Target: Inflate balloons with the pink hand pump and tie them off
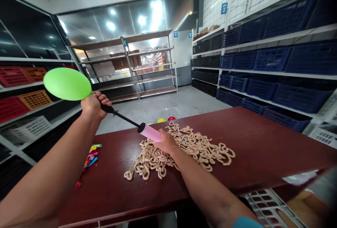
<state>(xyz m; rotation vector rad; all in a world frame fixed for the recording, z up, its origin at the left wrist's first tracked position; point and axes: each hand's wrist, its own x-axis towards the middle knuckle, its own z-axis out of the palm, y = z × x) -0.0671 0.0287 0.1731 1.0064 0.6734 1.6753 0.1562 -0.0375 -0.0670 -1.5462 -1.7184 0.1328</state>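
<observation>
My left hand (pixel 92 104) is closed round the black nozzle end of a hand pump, raised above the table's left side. A half-inflated green balloon (pixel 67 83) sticks out to the left of that fist. The pump's thin black rod (pixel 123 117) runs down to its pink barrel (pixel 150 132), which my right hand (pixel 166 141) grips from below. The right hand hovers just over a heap of beige knotted cord (pixel 184 147) on the dark red table (pixel 263 140).
Several flat, uninflated coloured balloons (pixel 91 156) lie on the table's left part. A yellow balloon (pixel 161 120) and a red balloon (pixel 171 118) sit on the floor beyond the table. Shelves with blue crates (pixel 271 59) line the right wall, red and orange crates (pixel 23 87) the left.
</observation>
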